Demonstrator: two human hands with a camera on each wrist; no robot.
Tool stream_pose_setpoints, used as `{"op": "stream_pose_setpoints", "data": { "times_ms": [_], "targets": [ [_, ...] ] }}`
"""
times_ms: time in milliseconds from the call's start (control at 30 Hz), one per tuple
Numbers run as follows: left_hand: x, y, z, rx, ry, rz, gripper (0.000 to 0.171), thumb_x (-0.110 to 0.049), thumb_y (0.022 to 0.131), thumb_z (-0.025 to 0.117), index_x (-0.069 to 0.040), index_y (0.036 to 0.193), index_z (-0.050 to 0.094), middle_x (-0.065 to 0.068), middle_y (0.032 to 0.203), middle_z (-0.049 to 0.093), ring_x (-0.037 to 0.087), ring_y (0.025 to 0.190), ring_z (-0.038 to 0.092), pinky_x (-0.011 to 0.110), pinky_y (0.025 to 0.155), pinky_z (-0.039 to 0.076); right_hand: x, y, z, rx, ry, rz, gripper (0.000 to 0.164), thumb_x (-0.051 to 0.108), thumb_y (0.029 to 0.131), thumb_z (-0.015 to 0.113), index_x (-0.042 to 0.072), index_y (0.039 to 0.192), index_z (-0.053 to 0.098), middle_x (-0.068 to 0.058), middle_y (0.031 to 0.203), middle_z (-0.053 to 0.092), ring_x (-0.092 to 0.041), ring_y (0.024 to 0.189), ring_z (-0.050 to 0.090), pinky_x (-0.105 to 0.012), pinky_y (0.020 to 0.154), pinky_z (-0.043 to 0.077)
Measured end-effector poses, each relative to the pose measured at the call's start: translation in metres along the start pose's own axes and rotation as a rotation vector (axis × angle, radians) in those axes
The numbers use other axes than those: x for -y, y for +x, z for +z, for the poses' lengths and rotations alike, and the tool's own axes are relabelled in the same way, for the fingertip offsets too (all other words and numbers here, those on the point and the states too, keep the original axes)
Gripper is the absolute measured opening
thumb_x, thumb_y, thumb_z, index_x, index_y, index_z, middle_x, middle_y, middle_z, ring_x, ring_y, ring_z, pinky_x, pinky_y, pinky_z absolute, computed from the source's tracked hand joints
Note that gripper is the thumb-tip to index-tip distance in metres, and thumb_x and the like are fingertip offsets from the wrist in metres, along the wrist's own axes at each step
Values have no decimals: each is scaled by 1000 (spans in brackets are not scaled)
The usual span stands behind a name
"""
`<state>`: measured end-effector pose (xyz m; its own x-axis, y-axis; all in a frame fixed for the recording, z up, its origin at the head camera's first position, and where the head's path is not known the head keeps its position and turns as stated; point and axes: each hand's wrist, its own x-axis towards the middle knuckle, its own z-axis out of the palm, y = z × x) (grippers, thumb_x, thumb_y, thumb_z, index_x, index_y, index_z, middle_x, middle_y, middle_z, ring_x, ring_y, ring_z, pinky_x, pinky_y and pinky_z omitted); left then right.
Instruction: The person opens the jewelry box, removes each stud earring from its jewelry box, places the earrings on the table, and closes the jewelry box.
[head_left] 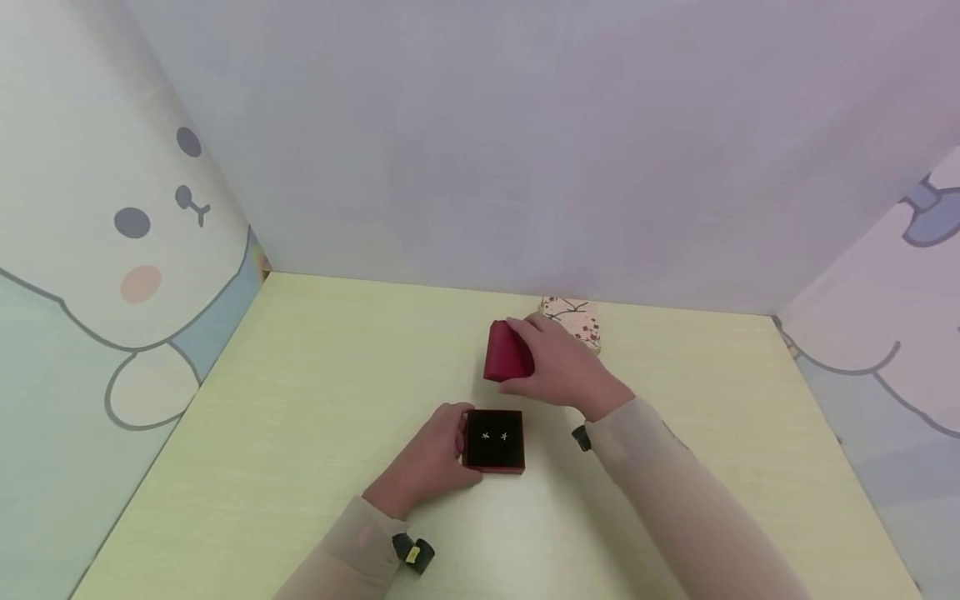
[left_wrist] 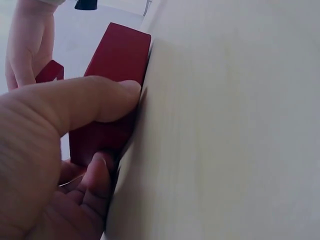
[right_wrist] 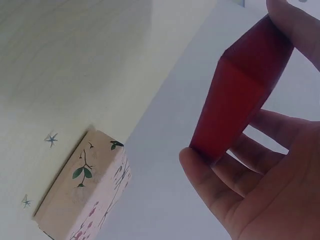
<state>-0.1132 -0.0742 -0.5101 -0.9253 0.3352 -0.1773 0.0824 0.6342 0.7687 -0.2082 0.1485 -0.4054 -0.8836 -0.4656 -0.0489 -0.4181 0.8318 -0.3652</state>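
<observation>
My left hand (head_left: 435,462) grips the left side of a small red jewelry box base (head_left: 512,471), which stands on the table. Its black insert (head_left: 495,454) faces up and bears two small star-shaped earrings (head_left: 504,436). In the left wrist view, the thumb lies along the red side of the base (left_wrist: 120,50), with the fingers curled at its other side. Above and beyond the base, my right hand (head_left: 566,367) holds the red box lid (head_left: 506,354), tilted, between thumb and fingers. The right wrist view shows the lid (right_wrist: 235,95) pinched at both ends.
A floral-patterned box (head_left: 573,317) stands at the table's back edge, partly behind the right hand. In the right wrist view, two small star shapes (right_wrist: 51,139) lie beside that box (right_wrist: 85,175). Cartoon-printed walls (head_left: 480,167) border the pale yellow table (head_left: 337,358).
</observation>
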Motion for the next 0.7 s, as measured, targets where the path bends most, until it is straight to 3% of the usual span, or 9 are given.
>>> {"op": "stream_pose_setpoints", "data": {
  "times_ms": [200,700],
  "targets": [
    [-2,-1,-1,5,0,-13,85,-22,73,92,-12,144,45,-2,110,51,17,92,54,31,76,52,0,22,2,31,-26,-1,95,50,79,85,16,157,41,-3,135,51,-22,113,53,-39,84,56],
    [0,0,-1,7,-9,4,83,-20,75,90,-12,144,45,-2,108,50,17,91,53,31,76,51,0,67,8,97,-74,47,95,47,81,84,17,158,38,-4,139,48,-23,118,48,-42,88,55]
  ]
}}
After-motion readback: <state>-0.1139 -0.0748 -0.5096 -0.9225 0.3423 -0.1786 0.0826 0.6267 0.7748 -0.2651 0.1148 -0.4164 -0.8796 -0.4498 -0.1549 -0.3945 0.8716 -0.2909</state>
